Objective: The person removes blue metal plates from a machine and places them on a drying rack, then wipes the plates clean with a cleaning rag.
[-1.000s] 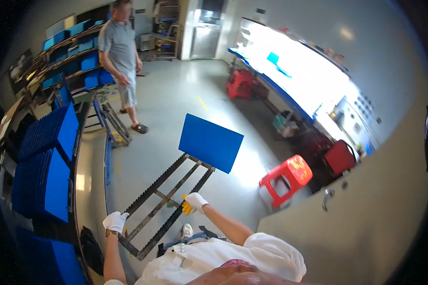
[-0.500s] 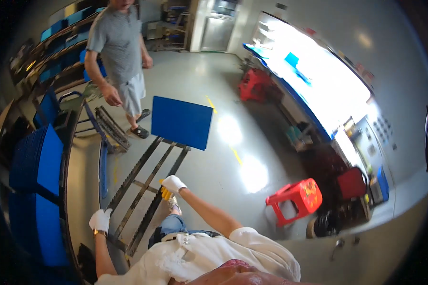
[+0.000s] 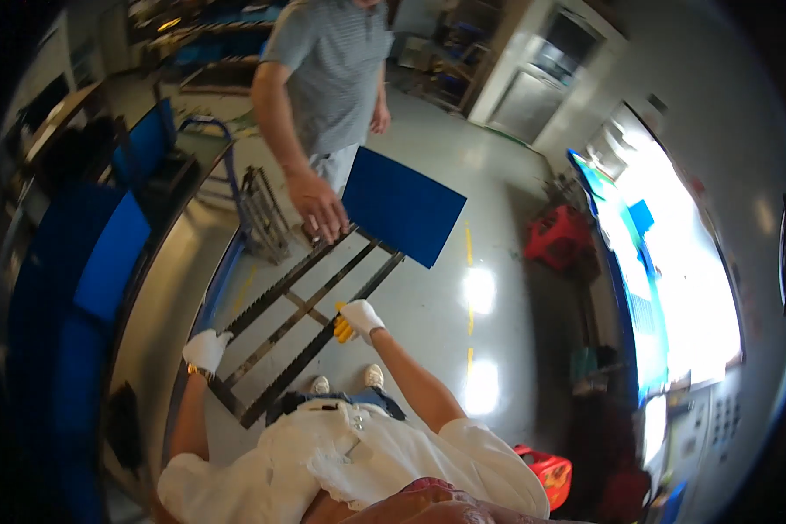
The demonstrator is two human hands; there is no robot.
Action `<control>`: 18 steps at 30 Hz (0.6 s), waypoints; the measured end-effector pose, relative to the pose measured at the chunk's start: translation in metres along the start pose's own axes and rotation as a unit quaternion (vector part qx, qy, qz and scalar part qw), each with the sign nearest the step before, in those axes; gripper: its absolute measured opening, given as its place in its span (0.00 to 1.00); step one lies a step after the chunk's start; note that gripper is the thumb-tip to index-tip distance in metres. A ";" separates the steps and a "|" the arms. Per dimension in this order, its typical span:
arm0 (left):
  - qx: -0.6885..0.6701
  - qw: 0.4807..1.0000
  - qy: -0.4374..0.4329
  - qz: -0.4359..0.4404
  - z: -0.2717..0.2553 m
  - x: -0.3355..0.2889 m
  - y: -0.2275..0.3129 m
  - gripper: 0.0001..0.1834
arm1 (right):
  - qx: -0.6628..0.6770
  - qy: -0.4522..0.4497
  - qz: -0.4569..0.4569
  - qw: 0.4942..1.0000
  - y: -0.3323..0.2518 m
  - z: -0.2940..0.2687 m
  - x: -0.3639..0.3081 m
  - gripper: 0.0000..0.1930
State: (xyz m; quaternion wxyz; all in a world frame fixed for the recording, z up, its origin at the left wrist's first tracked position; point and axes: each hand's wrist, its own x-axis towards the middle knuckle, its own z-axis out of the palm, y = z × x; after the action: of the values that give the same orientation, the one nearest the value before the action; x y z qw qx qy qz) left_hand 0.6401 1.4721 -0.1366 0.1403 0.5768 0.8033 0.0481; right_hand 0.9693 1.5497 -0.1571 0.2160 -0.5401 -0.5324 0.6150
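Note:
A long metal rack (image 3: 306,306) with toothed side rails and crossbars slopes away in front of me. My left hand (image 3: 205,351), in a white glove, is closed on its left rail near the close end. Farther along, my right hand (image 3: 358,320), in a white glove with yellow fingers, grips the right rail. A flat blue panel (image 3: 406,205) stands across the rack's far end. Beside it a co-worker's bare hand (image 3: 320,208) reaches down to the left rail's far end; whether it touches the rail I cannot tell.
Dark shelving with stacked blue panels (image 3: 113,266) runs along my left. Another toothed rack (image 3: 266,218) stands beyond it, near the co-worker (image 3: 332,79). A brightly lit bench (image 3: 642,288) lines the right wall, with a red stool (image 3: 557,237) beside it. Another red stool (image 3: 550,476) is at my right.
The co-worker has come closer and lowered a hand toward the rack's far end. The view has turned, shifting the room in the picture. Both my hands stay on the rails.

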 end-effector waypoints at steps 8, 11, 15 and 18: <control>-0.035 0.993 0.014 -0.109 0.033 -0.059 0.018 0.26 | 0.002 -0.008 0.006 1.000 -0.014 -0.012 -0.002 0.17; -0.042 0.992 -0.003 -0.123 0.028 -0.077 0.021 0.26 | -0.017 -0.019 0.010 1.000 -0.018 -0.012 -0.008 0.17; -0.054 0.991 0.011 -0.123 0.020 -0.091 0.029 0.26 | -0.047 0.005 -0.010 0.999 -0.013 -0.016 -0.001 0.16; -0.050 0.992 0.018 -0.117 0.025 -0.091 0.027 0.26 | -0.083 0.029 -0.046 0.995 -0.004 -0.019 0.014 0.15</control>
State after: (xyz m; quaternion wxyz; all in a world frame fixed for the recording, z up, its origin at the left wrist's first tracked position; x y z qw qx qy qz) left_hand 0.6990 1.3935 -0.1388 0.1588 0.4702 0.8643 0.0820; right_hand 0.9802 1.5709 -0.1567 0.2139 -0.5482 -0.5997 0.5423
